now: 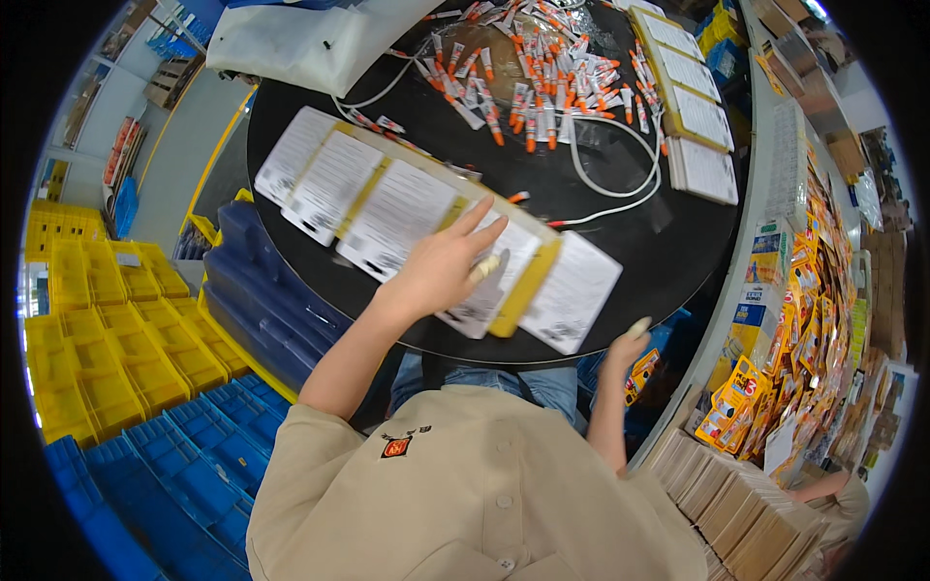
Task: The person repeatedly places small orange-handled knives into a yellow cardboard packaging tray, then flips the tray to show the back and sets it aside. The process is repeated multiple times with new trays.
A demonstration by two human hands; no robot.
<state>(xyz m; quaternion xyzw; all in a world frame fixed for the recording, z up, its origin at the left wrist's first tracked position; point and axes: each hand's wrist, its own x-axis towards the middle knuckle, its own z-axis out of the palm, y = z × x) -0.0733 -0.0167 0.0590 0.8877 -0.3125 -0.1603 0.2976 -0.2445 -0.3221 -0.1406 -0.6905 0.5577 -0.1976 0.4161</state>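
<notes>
My left hand [441, 263] lies with its fingers spread over a slanting row of white printed cards [387, 208] set in a long yellow holder [526, 289]. A pale finger cover is on one of its digits. The last card [572, 292] at the right end sticks out past the holder, near the round black table's [668, 261] front edge. My right hand [622, 351] hangs low at the table's right front edge, also with a pale finger cover. An orange-yellow printed blister card [641, 376] shows just beside it; whether the fingers touch it is unclear.
Small white tubes with orange caps [538, 82] are heaped at the table's back, beside a white cable [659, 174]. Another card-filled holder [690, 87] lies back right. Yellow crates [126, 339] and blue crates [184, 465] stand left; a shelf of orange-yellow packages [804, 310] stands right.
</notes>
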